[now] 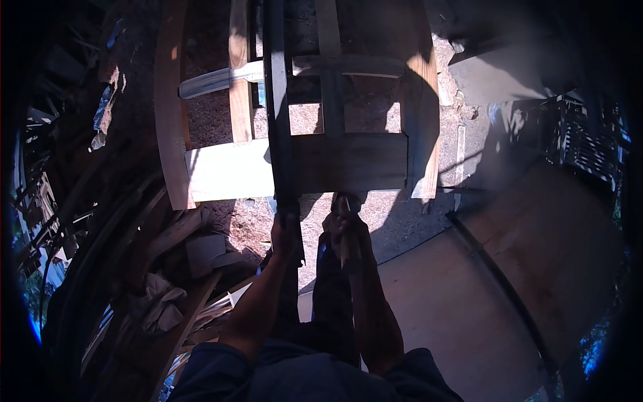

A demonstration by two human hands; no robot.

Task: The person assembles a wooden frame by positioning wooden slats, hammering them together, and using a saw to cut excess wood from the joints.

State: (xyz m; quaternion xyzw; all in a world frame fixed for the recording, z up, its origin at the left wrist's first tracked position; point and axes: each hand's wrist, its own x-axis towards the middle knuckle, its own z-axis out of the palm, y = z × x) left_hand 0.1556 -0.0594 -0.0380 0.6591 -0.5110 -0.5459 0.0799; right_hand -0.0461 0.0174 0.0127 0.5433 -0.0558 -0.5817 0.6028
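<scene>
A wooden frame (171, 120) of side posts, slats and crosspieces lies in front of me, its near board (228, 171) half in bright sun. Down its middle runs a long dark bar (277, 87), which looks like metal and lies over the boards. My left hand (284, 233) is closed around the bar's near end, just short of the near board. Beside it, my right hand (346, 226) is closed on a wooden-handled tool (349, 258). The handle points back toward me. The tool's dark far end is in shade close to the board's edge, and its kind is hard to make out.
On the right lies a large wooden sheet (429, 288), with a dark curved bar (499, 278) across it. Scrap wood and a crumpled pale sack (161, 301) are heaped on the left. Wood shavings (244, 224) cover the ground beneath the frame.
</scene>
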